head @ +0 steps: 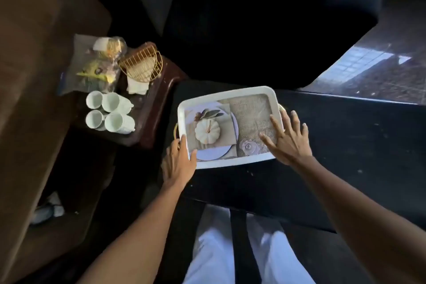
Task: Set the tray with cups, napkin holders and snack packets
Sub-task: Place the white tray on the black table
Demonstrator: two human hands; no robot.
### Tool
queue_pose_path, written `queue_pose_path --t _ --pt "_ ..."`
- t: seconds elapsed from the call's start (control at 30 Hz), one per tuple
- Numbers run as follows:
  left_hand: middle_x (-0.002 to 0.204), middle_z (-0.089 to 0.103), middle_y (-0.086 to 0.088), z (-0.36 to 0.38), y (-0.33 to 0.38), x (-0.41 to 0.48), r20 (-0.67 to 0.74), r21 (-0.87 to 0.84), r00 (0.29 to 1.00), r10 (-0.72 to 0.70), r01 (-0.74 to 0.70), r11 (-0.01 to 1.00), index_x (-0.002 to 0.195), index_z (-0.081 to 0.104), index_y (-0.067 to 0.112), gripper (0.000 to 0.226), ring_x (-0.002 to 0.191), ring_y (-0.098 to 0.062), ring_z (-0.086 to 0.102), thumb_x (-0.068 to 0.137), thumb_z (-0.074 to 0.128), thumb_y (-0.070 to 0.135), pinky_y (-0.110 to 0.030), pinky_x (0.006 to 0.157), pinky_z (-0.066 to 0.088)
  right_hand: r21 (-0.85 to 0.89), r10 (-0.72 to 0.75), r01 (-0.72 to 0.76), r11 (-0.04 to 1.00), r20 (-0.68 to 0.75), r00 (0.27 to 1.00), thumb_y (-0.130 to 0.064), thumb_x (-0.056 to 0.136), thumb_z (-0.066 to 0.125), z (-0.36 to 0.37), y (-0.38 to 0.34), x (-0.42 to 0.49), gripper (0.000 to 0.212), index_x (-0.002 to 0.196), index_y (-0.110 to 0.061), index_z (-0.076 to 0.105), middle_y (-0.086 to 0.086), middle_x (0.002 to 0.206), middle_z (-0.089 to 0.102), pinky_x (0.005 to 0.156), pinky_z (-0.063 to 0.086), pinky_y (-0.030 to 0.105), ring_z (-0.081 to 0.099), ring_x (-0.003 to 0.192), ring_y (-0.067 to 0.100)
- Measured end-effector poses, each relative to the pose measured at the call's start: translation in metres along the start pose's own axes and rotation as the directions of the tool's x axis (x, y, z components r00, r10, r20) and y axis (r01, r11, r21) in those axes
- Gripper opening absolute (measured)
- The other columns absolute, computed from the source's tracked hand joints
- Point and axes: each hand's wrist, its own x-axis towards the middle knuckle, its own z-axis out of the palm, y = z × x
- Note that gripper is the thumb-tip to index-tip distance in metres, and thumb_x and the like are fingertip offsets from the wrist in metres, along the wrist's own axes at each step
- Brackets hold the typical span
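Observation:
A white rectangular tray with a printed pumpkin-and-plate picture on its floor lies on a dark table. My left hand rests on the tray's near-left corner, thumb over the rim. My right hand lies flat on the tray's right side, fingers spread. Several white cups lie on their sides on a small brown side table to the left. Behind them sit a clear bag of snack packets and a gold wire napkin holder with white napkins.
A brown sofa fills the left side. A dark seat is beyond the tray. A glossy tiled floor shows at the upper right. My legs in white trousers are below the table edge.

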Motion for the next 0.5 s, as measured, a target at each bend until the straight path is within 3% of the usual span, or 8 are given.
queue_pose_path --t 0.07,0.17,0.33,0.43,0.5 --pt "0.153 0.04 -0.01 0.007 -0.003 0.016 0.053 -0.121 0.989 -0.138 0.144 0.982 0.158 0.028 0.02 0.063 0.135 -0.034 0.047 0.103 0.05 0.04 -0.049 0.101 0.046 0.077 -0.012 0.007 0.997 0.066 0.998 -0.069 0.094 0.033 0.008 0.004 0.019 0.078 0.158 -0.03 0.01 0.004 0.167 0.001 0.118 0.019 0.06 0.001 0.152 0.032" --pt "0.153 0.042 -0.012 0.014 -0.009 0.044 0.095 -0.297 0.959 -0.268 0.285 0.912 0.159 0.026 0.025 0.062 0.136 -0.035 0.048 0.103 0.05 0.036 -0.049 0.103 0.045 0.292 0.077 -0.082 0.953 0.026 0.997 -0.047 0.091 0.06 0.017 0.016 0.049 0.08 0.155 -0.022 0.018 0.01 0.161 0.015 0.111 0.032 0.062 0.015 0.145 0.037" --pt "0.161 0.037 -0.013 0.023 -0.018 0.079 0.198 -0.482 0.899 -0.391 0.436 0.76 0.16 0.023 0.015 0.062 0.146 -0.034 0.04 0.105 0.046 0.033 -0.048 0.114 0.038 0.441 0.252 -0.273 0.855 0.107 0.962 -0.037 0.096 0.059 0.027 0.037 0.078 0.078 0.155 -0.006 0.018 0.027 0.152 0.027 0.115 0.021 0.055 0.021 0.14 0.047" --pt "0.149 0.053 -0.014 0.031 -0.024 0.091 0.218 -0.601 0.88 -0.422 0.462 0.653 0.155 0.037 0.016 0.052 0.134 -0.034 0.053 0.105 0.045 0.025 -0.047 0.109 0.046 0.472 0.241 -0.264 0.841 0.11 0.964 -0.032 0.097 0.056 0.03 0.039 0.084 0.063 0.149 -0.006 0.032 0.026 0.144 0.038 0.111 0.03 0.051 0.034 0.135 0.044" --pt "0.136 0.063 -0.012 0.036 -0.029 0.097 0.213 -0.666 0.861 -0.462 0.474 0.577 0.147 0.05 0.017 0.044 0.121 -0.032 0.062 0.104 0.046 0.022 -0.044 0.1 0.053 0.515 0.254 -0.251 0.819 0.067 0.965 -0.028 0.1 0.052 0.032 0.036 0.088 0.049 0.141 -0.003 0.043 0.026 0.135 0.047 0.101 0.039 0.044 0.044 0.127 0.041"
